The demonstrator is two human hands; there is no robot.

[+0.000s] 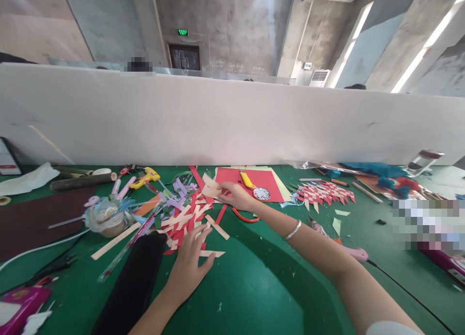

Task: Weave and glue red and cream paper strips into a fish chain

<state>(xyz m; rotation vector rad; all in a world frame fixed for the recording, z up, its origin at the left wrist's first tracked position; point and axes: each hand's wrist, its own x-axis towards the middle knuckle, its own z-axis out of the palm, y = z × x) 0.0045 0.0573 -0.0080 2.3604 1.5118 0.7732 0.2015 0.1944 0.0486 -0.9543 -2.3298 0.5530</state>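
- On the green table (254, 286), seen from the head camera, the left hand (189, 262) lies flat with fingers spread apart, pressing the near edge of a red-and-cream woven strip mat (183, 221).
- Farther back, the right hand (236, 195) has its fingers pinched together on a cream paper strip (210, 187) at the mat's far corner; a silver bracelet (292, 230) sits on that wrist.
- As a judgement, the weave looks partly done — strips cross in the middle, but many ends stick out loose and several cut strips lie unwoven beside it.
- Well to the right lies a finished-looking woven piece (323, 192), its edges cut to points.
- Near the right hand sit red paper sheets (267, 180) with a yellow-handled cutter (248, 180); a yellow glue gun (145, 177) lies left of the mat.
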